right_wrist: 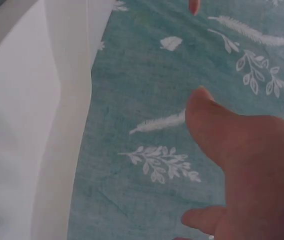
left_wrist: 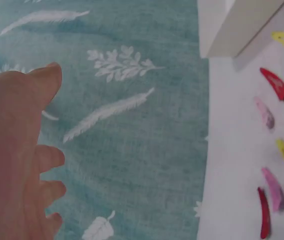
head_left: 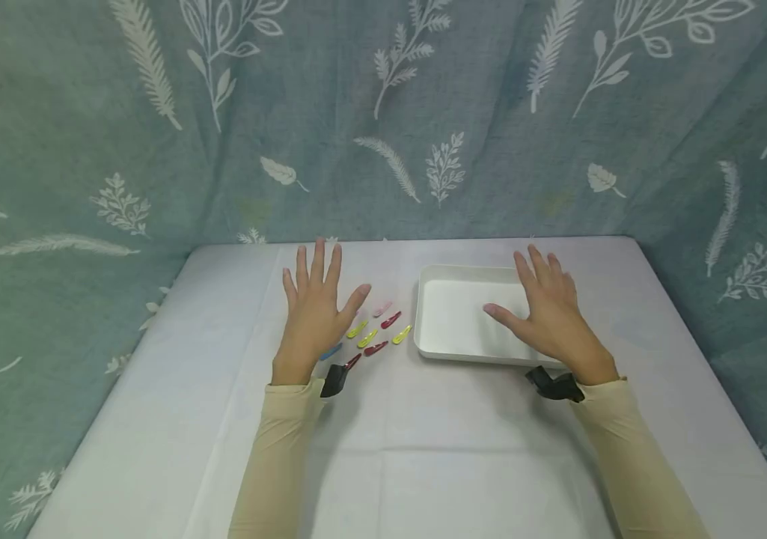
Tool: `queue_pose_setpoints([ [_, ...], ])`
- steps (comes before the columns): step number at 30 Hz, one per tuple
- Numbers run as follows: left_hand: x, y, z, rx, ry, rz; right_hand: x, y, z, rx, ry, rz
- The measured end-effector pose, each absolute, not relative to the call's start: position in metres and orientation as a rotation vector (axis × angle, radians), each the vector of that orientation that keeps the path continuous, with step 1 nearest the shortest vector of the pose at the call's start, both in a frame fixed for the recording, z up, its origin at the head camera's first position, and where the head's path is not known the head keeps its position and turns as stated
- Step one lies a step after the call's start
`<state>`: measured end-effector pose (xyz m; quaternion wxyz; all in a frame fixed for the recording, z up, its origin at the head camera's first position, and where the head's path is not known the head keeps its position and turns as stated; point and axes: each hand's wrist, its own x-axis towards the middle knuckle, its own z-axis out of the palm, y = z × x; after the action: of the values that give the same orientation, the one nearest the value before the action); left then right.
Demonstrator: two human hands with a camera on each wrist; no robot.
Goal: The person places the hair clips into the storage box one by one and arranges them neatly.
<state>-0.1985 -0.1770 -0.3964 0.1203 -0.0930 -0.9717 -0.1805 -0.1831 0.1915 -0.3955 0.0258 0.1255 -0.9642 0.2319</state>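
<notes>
Several snap hair clips in yellow, red, pink and blue lie scattered on the white table, among them a yellow hair clip (head_left: 402,335), a red hair clip (head_left: 390,320) and a blue hair clip (head_left: 331,351). My left hand (head_left: 314,322) is held with fingers spread just left of the clips, holding nothing, and hides part of the group. To the right of the clips stands a shallow white tray (head_left: 450,355). Over the tray's right side hovers my right hand (head_left: 551,318), fingers straight and spread, nothing in it. In the left wrist view a pink hair clip (left_wrist: 273,189) also shows.
A white cloth covers the table (head_left: 423,479). Behind it and at both sides hangs a blue-green curtain (head_left: 329,150) printed with white leaves. Black straps with wrist cameras (head_left: 554,385) sit at both wrists.
</notes>
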Motion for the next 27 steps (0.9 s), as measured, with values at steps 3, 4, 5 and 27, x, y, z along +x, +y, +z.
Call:
queue_pose_setpoints([
  [3,-0.201,-0.185,-0.394,-0.261,-2.827,-0.61,-0.182,0.2,-0.392,0.396,-2.987,0.787],
  [4,-0.202,-0.187,-0.394,-0.255,-2.824,-0.642,-0.181,0.202,-0.391,0.394,-2.99,0.812],
  [5,-0.202,-0.19,-0.394,-0.251,-2.815,-0.677,-0.18,0.206,-0.39,0.39,-2.993,0.841],
  [27,-0.21,-0.229,-0.406,0.025,-2.689,-1.033,-0.161,0.258,-0.428,0.135,-3.006,1.218],
])
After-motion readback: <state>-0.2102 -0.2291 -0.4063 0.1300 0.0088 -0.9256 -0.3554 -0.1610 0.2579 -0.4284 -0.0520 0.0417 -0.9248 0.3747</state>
